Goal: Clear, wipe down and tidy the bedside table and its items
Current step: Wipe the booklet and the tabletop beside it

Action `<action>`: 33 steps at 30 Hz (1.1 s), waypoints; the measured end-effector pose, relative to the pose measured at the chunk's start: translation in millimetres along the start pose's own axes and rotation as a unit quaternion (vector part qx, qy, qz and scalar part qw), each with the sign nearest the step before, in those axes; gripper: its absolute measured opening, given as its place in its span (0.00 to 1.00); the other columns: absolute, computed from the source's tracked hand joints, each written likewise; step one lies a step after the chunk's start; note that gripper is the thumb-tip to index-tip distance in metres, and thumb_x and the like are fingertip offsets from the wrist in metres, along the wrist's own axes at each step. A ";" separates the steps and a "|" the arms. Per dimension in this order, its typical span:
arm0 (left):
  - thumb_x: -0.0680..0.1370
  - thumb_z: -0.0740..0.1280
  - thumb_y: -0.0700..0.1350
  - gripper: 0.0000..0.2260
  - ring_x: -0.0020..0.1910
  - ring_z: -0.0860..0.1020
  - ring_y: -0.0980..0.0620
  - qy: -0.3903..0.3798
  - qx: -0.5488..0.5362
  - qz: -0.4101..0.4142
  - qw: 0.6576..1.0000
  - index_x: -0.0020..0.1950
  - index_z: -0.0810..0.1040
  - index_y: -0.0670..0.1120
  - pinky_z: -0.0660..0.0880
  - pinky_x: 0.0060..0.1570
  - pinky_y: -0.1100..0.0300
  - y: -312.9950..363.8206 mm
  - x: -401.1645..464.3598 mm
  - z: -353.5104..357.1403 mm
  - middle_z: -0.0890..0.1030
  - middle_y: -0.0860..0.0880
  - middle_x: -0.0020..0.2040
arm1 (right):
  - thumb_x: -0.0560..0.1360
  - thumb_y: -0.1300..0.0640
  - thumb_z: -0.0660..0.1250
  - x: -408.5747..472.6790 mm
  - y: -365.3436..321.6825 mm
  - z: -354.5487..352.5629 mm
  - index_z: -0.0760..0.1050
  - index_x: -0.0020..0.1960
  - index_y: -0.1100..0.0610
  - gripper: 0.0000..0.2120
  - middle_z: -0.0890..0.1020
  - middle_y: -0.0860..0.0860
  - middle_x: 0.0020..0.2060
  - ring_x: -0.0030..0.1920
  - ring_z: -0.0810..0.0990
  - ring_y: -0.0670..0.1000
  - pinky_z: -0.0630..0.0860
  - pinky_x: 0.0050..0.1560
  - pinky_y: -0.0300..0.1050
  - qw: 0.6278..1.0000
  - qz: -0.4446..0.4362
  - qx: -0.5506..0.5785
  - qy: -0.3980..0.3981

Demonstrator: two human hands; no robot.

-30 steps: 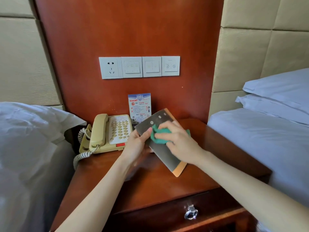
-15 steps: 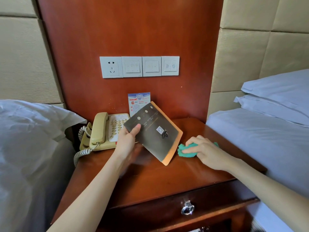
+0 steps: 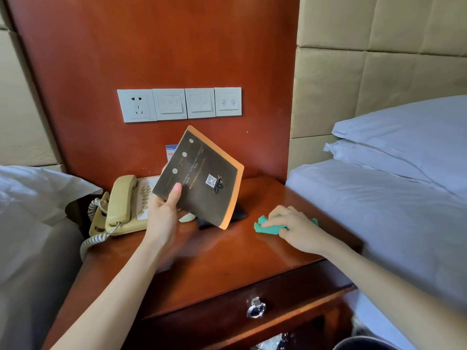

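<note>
Left hand (image 3: 163, 213) pinching one dark card (image 3: 199, 178) at its lower left corner, tilted, lifted off the table (image 3: 214, 258). Right hand (image 3: 294, 227) curled over one green cloth (image 3: 262, 224) near the right edge, beside the bed (image 3: 379, 210). One phone (image 3: 121, 205) rear left. Bare wood along the front edge.

The bedside table (image 3: 227, 263) offers bare wood across the centre and lower centre of the frame. Obstacles: telephone (image 3: 123, 205) at centre left, dark booklet (image 3: 199, 178) held tilted above the rear centre, green cloth (image 3: 265, 224) under the right hand (image 3: 295, 227) at centre right. Beds flank both sides.
</note>
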State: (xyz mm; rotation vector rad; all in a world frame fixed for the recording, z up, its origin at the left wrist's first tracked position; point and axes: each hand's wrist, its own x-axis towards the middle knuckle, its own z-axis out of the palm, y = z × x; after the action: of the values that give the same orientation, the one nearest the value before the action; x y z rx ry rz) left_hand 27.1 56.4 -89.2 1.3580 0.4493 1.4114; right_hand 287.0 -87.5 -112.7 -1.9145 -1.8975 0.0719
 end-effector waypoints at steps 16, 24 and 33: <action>0.82 0.62 0.44 0.08 0.52 0.82 0.57 0.065 0.052 0.038 0.996 0.58 0.77 0.53 0.80 0.43 0.63 20.6 -3.2 0.7 0.84 0.57 0.50 | 0.79 0.54 0.53 -36.5 -56.0 20.6 0.68 0.70 0.46 0.21 0.69 0.46 0.60 0.53 0.64 0.48 0.64 0.55 0.46 0.999 0.030 -0.032 0.028; 0.81 0.63 0.46 0.11 0.56 0.81 0.53 0.147 0.083 0.061 0.984 0.63 0.75 0.50 0.80 0.45 0.61 40.6 -1.9 -35.1 0.82 0.54 0.54 | 0.80 0.55 0.55 -0.3 -114.9 51.3 0.74 0.64 0.39 0.19 0.70 0.43 0.62 0.58 0.66 0.50 0.59 0.55 0.46 0.992 -0.104 -0.007 -0.066; 0.81 0.63 0.44 0.10 0.52 0.82 0.56 0.120 0.116 0.058 0.984 0.62 0.76 0.49 0.80 0.44 0.60 45.8 -7.6 -27.2 0.84 0.54 0.52 | 0.76 0.61 0.63 -31.7 -75.9 -9.4 0.82 0.35 0.37 0.22 0.79 0.36 0.48 0.52 0.74 0.43 0.67 0.58 0.39 0.959 -0.094 0.216 -0.157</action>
State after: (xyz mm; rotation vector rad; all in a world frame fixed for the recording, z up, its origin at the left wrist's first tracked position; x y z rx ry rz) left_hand -17.7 44.3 -62.1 1.4213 0.7211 1.6690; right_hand 217.2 -123.5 -86.8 -1.4866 -2.0425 0.7099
